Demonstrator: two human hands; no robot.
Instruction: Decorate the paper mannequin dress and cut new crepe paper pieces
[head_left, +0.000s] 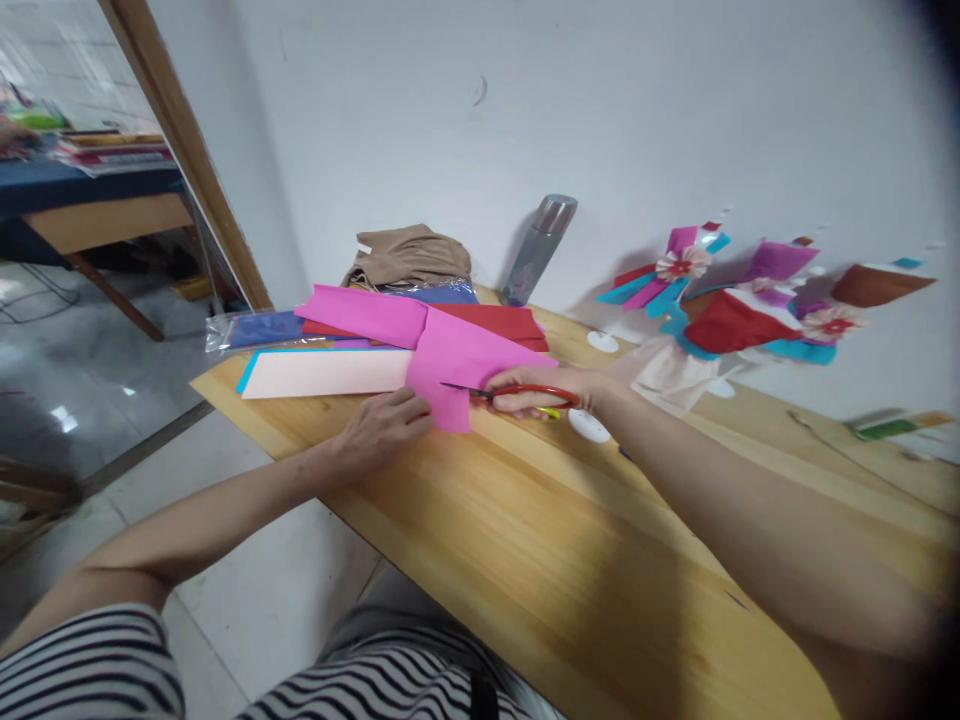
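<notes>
My right hand point(529, 390) is closed round the red handles of a pair of scissors point(536, 391). Their dark blades point left and lie over a bright pink sheet point(450, 362). At the sheet's lower left edge is my left hand point(390, 425), its fingers curled together on the sheet. A pale pink strip with a blue one under it point(330, 374) lies left of the sheet. Behind are another pink piece point(364, 315) and a red piece point(502, 324).
A grey bottle point(538, 250) stands by the wall, right of a folded brown cloth point(412, 257). Colourful paper or cloth flower pieces point(742, 320) stand at the right. White discs point(589, 425) lie on the wooden table point(525, 540). Blue material in clear plastic point(266, 329) is at the left.
</notes>
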